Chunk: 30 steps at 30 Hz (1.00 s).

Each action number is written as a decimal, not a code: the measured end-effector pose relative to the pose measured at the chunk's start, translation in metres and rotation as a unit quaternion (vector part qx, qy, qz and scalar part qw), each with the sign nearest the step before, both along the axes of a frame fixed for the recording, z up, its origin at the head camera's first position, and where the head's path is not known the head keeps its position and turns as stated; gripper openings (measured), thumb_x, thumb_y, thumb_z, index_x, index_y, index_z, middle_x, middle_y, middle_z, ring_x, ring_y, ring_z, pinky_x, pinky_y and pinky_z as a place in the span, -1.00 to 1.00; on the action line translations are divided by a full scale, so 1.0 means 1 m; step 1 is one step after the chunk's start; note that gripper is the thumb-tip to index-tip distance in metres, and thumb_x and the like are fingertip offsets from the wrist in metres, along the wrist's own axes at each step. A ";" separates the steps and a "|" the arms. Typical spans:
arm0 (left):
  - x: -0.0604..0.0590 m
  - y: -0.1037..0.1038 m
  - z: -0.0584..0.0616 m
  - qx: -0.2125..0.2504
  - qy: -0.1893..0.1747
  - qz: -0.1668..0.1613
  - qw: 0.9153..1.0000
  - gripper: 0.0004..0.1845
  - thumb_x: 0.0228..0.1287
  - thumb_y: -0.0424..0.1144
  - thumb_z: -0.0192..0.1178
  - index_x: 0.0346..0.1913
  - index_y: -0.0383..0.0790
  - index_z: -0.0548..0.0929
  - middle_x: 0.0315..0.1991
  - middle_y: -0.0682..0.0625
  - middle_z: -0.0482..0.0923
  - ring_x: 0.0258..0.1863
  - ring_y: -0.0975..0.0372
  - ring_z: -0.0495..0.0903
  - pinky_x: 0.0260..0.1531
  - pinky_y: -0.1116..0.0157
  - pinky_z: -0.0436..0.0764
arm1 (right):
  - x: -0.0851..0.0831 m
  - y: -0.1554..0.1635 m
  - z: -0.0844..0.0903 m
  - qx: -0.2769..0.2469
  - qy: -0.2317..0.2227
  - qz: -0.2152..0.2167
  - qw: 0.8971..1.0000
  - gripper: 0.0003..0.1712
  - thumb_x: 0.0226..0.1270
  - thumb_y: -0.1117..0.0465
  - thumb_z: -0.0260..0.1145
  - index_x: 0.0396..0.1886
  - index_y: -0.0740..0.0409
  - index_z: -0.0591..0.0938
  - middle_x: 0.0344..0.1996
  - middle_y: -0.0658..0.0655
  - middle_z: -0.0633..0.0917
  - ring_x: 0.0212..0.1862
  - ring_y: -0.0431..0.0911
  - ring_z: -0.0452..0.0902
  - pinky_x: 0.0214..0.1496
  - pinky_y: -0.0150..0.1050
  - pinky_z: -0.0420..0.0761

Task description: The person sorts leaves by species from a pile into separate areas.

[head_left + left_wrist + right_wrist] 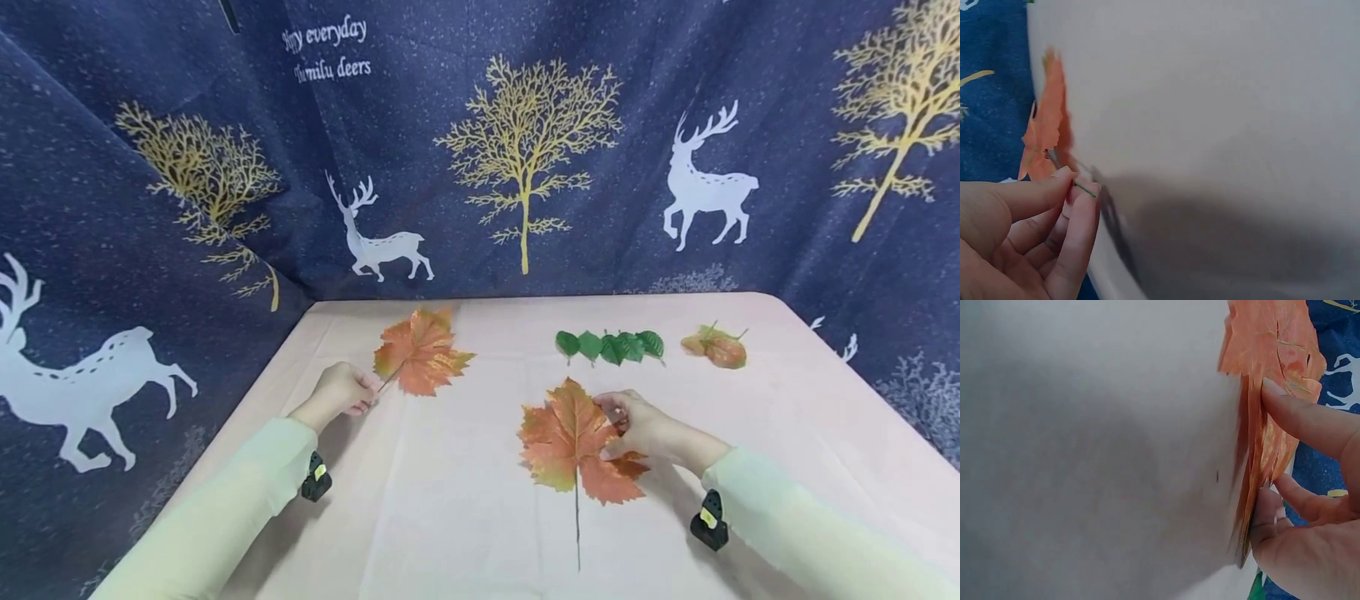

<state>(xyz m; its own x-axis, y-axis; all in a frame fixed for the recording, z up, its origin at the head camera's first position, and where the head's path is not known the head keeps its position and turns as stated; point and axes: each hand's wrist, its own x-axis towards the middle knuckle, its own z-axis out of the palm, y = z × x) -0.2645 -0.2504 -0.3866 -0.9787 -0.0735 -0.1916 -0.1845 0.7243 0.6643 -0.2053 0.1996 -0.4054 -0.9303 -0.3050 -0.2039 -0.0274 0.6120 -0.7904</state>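
At the back left lies an orange artificial maple leaf (422, 354), shading to yellow-green at its edges. My left hand (347, 390) pinches the end of its thin stem (1085, 188) between thumb and fingertip. Another orange artificial maple leaf (566, 433) is in the middle of the table, its long dark stem pointing towards me. My right hand (645, 429) holds this leaf by its right side, with thumb and fingers spread along the edge. From the right wrist, the leaf (1279, 356) appears nearly edge-on, and layered edges show beside the fingers.
A row of several small green leaves (611, 346) lies at the back of the pale tablecloth (465, 508). Right of it is a small reddish-green leaf cluster (716, 346). A dark blue curtain (480, 100) printed with deer and trees hangs behind and beside the table.
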 end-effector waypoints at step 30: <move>-0.031 -0.010 -0.005 -0.002 -0.057 -0.036 0.998 -0.83 0.12 -0.46 0.32 -0.26 -0.53 0.64 -0.61 -0.06 0.59 -0.64 0.28 0.59 -0.50 0.35 0.72 | 0.000 0.001 -0.004 -0.032 0.011 -0.004 0.999 -0.09 -0.17 0.53 0.53 0.28 0.43 0.36 0.07 0.35 0.37 -0.05 0.06 0.39 0.02 -0.11 0.56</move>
